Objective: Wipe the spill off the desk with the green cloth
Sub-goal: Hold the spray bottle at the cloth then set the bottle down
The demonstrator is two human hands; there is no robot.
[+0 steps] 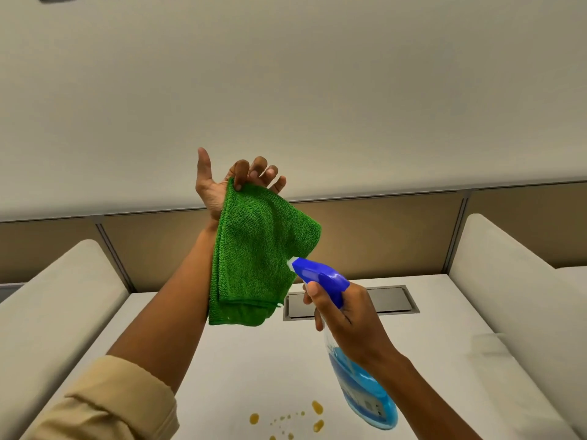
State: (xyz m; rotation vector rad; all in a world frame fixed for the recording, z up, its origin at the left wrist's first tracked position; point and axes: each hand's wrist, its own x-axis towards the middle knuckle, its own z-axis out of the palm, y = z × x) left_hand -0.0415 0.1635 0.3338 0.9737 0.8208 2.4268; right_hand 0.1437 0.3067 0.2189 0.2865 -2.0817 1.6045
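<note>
- The cloth (254, 255) hangs folded in the air above the desk (444, 312), held up at chest height; its long axis runs nearly vertical, the top edge pinched, the lower folded edge free and clear of the surface.
- The left hand (222, 182) grips the cloth at that top edge: fingers curled over the fabric, thumb raised and apart (palm turned toward the camera). The cloth drapes down along the inside of the left wrist.
- The spill (286, 420), a scatter of amber drops, lies on the desk near the bottom of the view, directly below and nearer the person than the hanging cloth. This is the governing relation: the cloth must travel down and back toward the body to reach it.
- The right hand (343, 315) is closed around the neck of a spray bottle (365, 389), one finger forward at the trigger; the nozzle sits just beside, possibly touching, the cloth's right face. Whether spray is leaving the nozzle cannot be told.
- Judgement: the step in hand is wetting the cloth; wiping has not begun, the drops look undisturbed.
- Judgement: the left hand alone carries the cloth, so it makes the wipe; the right hand, though nearer the spill, is occupied.
- A recessed metal hatch (390, 300) sits in the desk behind the hands, well apart from the spill.
</note>
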